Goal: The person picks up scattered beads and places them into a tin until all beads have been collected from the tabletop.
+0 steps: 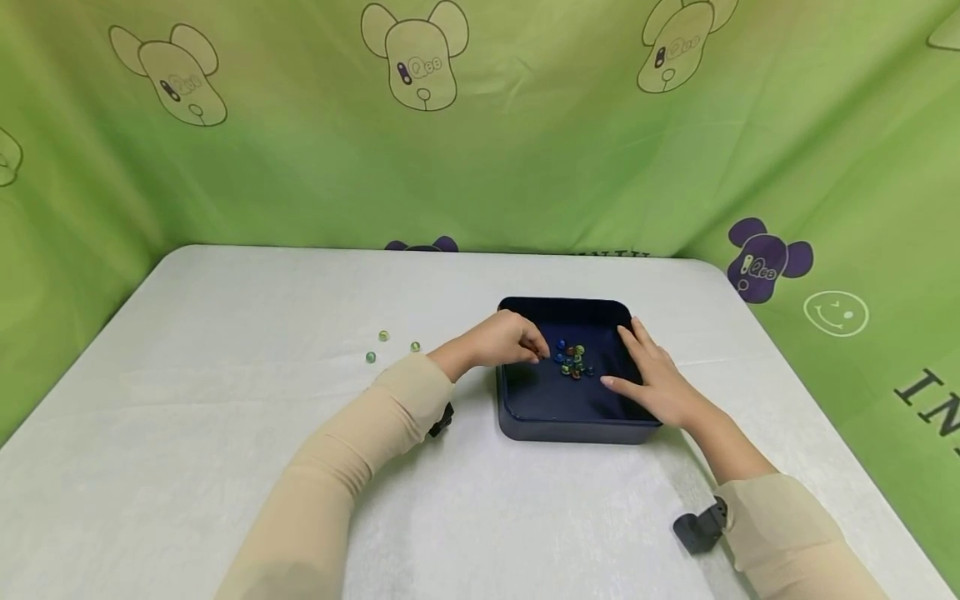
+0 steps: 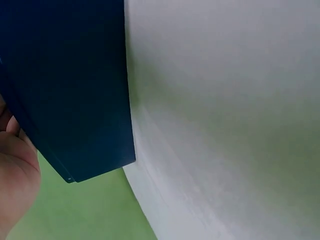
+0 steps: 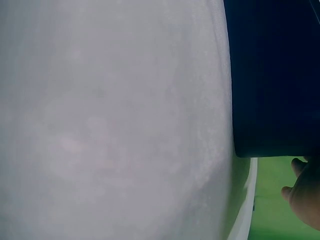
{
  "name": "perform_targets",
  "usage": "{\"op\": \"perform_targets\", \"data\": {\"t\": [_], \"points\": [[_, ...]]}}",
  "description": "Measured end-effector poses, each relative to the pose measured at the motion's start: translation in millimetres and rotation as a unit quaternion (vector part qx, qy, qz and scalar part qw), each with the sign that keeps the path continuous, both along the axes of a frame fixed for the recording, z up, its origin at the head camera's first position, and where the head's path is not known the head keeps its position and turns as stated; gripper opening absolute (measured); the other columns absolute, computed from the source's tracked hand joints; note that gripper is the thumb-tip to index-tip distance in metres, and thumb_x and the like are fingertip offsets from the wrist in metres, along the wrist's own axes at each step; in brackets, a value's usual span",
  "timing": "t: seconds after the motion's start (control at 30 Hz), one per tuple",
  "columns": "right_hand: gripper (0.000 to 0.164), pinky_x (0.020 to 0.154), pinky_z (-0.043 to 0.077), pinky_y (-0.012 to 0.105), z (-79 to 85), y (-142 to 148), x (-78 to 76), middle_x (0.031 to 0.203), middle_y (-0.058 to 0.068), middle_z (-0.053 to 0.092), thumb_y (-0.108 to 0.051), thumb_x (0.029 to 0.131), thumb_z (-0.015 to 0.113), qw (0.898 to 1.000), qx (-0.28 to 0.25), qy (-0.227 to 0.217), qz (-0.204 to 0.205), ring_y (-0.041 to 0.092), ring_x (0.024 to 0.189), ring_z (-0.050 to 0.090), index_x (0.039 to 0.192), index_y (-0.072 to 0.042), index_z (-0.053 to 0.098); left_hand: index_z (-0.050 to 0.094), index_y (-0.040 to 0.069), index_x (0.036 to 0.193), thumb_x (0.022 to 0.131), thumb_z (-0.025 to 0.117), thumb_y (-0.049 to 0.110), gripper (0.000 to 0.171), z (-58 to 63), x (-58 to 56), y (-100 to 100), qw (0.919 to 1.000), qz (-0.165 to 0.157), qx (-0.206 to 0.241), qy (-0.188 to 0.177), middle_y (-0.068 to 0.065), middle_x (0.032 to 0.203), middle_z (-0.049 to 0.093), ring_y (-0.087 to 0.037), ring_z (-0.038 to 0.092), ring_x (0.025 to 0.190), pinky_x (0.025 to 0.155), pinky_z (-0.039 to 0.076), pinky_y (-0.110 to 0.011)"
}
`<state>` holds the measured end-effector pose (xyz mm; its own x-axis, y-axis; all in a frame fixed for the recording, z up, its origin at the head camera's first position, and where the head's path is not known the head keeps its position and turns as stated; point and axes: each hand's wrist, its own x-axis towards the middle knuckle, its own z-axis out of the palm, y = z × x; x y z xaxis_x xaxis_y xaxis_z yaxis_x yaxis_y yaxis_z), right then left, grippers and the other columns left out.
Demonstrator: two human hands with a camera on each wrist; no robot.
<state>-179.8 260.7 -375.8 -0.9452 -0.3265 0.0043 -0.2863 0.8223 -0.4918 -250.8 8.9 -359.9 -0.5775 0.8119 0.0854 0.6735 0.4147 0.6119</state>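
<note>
A dark navy square box [image 1: 574,430] without a lid stands on the white table. Inside it several glass marbles [image 1: 577,363], blue, green, yellow and reddish, lie in a loose cluster near the middle. My left hand [image 1: 506,338] reaches over the box's left wall; its thumb and curled fingers pinch a small marble, mostly hidden by the fingertips, just left of the cluster. Spread over the right side, my right hand [image 1: 654,379] rests on the rim with straight fingers and the thumb inside. The box's outer wall fills part of both wrist views [image 2: 70,90].
Three greenish marbles lie on the table left of the box: a yellow-green marble [image 1: 383,336], a green marble [image 1: 371,357] and another green marble [image 1: 416,346] near the left forearm. Behind the white table [image 1: 225,375] hangs a green printed curtain [image 1: 300,167].
</note>
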Motion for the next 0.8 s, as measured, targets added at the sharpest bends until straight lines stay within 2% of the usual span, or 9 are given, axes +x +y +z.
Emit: {"op": "perform_targets", "data": {"t": [0.23,0.53,0.8], "points": [[0.081,0.092,0.002,0.064,-1.6,1,-0.9,0.140,0.016,-0.014,-0.039,0.085,0.050,1.000,-0.002,0.003,0.001,0.042,0.124,-0.005,0.138,-0.002,0.001,0.066,0.006,0.096,0.079,0.062,0.006,0.017,0.8,-0.3,5,0.9969,-0.024,-0.060,0.046,-0.003,0.094,0.063,-0.008,0.058,0.085,0.069,0.042,-0.010],[0.081,0.092,0.002,0.063,0.3,-1,-0.8,0.140,0.020,-0.011,-0.038,0.085,0.050,1.000,-0.001,0.002,0.002,0.042,0.125,-0.005,0.138,-0.003,0.001,0.067,0.010,0.096,0.079,0.062,0.008,0.017,-0.1,0.6,10,0.9861,-0.021,-0.126,0.105,0.000,0.094,0.063,-0.008,0.057,0.085,0.070,0.042,-0.012],[0.080,0.091,0.004,0.064,2.6,-2,0.4,0.140,0.020,-0.011,-0.037,0.086,0.051,1.000,0.002,-0.001,0.001,0.043,0.124,-0.005,0.138,-0.003,0.001,0.067,0.012,0.095,0.080,0.062,0.010,0.017,-3.1,1.0,13,0.9774,-0.023,-0.161,0.136,0.001,0.093,0.063,-0.009,0.057,0.084,0.070,0.043,-0.014]]}}
